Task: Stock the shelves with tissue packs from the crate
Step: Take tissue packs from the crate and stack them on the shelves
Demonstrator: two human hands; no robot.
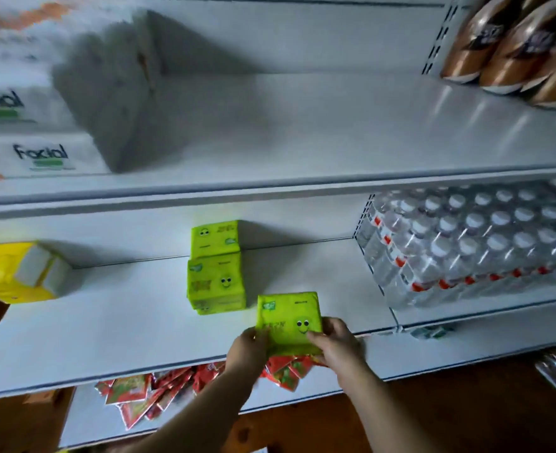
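I see both hands low in the middle of the frame, and together they hold one green tissue pack [289, 317] with a smiling face printed on it. The left hand [249, 346] grips the pack's lower left corner with curled fingers. The right hand [334, 341] grips the lower right side, with its thumb on the top face. The pack is over the front part of the middle shelf [106, 322]; I cannot tell if it already touches the board. Just behind it and a little to the left, more green packs [216, 276] of the same kind stand on this shelf, apart from the held one. At the left edge of the frame a yellow pack [15, 273] lies on the same shelf, and at the right a wrapped case of water bottles [466, 243] fills the neighbouring section. On the upper shelf [302, 135], white packs [25, 152] marked "facial" are at upper left and brown shiny packs [515, 50] at upper right. Below the hands, red sachets [139, 397] lie in a loose heap on the lower shelf [84, 416]
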